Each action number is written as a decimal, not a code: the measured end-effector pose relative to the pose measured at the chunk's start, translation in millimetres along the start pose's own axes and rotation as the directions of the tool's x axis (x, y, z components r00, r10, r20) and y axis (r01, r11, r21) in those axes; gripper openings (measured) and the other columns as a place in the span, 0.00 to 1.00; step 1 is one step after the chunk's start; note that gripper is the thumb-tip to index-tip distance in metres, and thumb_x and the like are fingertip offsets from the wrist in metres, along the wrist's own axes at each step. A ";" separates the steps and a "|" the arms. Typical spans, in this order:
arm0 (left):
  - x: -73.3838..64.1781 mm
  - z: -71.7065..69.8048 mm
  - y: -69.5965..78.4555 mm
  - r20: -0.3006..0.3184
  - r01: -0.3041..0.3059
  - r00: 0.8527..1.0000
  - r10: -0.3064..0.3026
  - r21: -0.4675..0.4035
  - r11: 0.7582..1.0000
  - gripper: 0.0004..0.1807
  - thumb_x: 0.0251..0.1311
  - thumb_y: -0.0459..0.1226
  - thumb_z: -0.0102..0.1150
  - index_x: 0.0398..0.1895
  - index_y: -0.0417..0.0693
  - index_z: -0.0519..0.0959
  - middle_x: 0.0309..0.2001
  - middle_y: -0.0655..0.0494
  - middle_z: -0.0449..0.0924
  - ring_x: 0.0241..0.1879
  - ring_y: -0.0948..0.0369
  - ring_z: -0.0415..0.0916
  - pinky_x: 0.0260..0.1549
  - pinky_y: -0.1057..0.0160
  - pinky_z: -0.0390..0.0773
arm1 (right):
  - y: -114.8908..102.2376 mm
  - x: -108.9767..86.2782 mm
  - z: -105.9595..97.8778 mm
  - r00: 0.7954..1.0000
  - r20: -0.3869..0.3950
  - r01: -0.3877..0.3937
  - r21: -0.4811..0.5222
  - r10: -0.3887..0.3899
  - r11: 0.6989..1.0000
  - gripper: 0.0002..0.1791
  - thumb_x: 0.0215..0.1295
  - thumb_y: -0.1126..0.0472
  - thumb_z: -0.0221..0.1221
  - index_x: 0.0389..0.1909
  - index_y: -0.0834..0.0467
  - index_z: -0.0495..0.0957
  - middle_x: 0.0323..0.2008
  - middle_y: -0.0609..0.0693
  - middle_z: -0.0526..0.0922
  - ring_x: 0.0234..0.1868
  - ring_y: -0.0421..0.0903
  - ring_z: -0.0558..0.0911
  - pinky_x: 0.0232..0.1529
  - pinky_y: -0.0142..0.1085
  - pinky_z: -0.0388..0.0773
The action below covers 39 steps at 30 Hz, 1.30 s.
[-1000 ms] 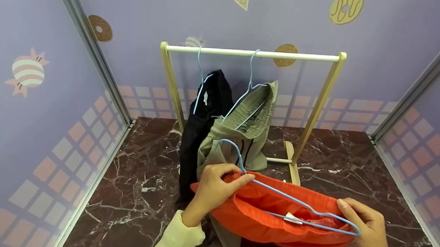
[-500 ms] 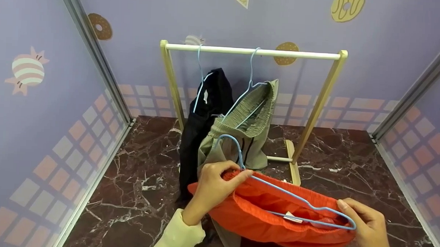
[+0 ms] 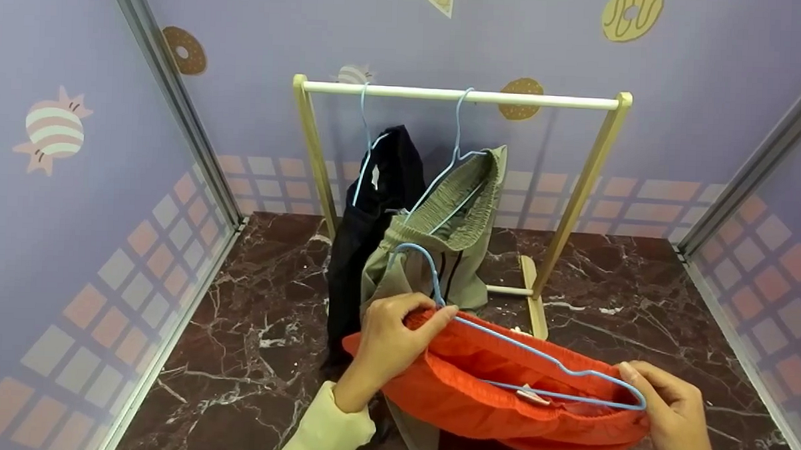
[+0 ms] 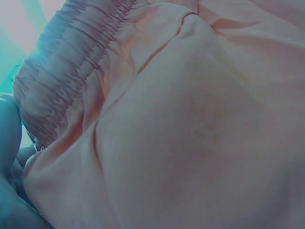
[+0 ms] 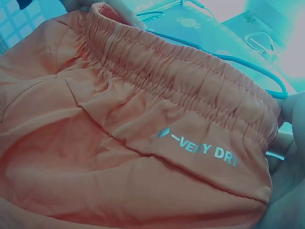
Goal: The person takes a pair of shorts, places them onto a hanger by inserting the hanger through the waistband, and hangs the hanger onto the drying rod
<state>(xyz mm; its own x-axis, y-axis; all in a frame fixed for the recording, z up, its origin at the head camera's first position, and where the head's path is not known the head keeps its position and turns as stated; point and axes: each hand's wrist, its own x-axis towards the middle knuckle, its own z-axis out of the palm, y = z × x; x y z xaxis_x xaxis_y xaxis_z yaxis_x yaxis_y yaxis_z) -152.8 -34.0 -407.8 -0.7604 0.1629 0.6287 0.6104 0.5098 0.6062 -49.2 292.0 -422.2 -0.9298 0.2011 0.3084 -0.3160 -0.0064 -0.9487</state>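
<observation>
A blue wire clothes hanger (image 3: pixel 526 348) lies across the open waist of red elastic-waist pants (image 3: pixel 474 404). My left hand (image 3: pixel 396 338) pinches the hanger at the base of its hook, together with the waistband there. At the other end, my right hand (image 3: pixel 674 408) grips the waistband beside the hanger's rounded tip, thumb on top. The hanger's lower wire runs inside the waist, past a white label (image 3: pixel 532 394). White lettering (image 5: pixel 205 151) shows on the pants in the right wrist view. Fabric fills most of the left wrist view; the pants' lower part is hidden.
Behind my hands stands a wooden clothes rack (image 3: pixel 545 100) with a white bar. Black trousers (image 3: pixel 352 270) and khaki trousers (image 3: pixel 433 246) hang on it from blue hangers, toward its left. Patterned panels (image 3: pixel 234 19) enclose the dark marbled surface (image 3: pixel 249 373).
The hanger's right tip has shifted slightly left and up, farther inside the waistband edge. Its hook has risen a little. Both hands keep their hold.
</observation>
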 end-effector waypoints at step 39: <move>-0.8 -2.7 -1.0 0.122 -0.044 0.992 0.036 0.063 0.997 0.28 0.55 0.62 0.60 0.10 0.58 0.66 0.15 0.67 0.57 0.17 0.72 0.55 0.20 0.74 0.54 | -4.3 5.6 -2.1 0.977 -0.110 -0.199 -0.170 0.182 0.965 0.13 0.70 0.64 0.55 0.36 0.73 0.79 0.24 0.49 0.83 0.19 0.40 0.78 0.17 0.33 0.75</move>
<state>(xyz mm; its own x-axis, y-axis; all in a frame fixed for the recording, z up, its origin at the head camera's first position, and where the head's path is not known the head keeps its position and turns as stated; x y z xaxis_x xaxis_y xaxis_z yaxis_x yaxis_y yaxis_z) -152.2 -36.9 -407.6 -0.7591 0.2828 0.5864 0.6282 0.5544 0.5459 -52.6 295.2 -416.6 -0.9453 0.3029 0.1211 -0.0882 0.1202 -0.9888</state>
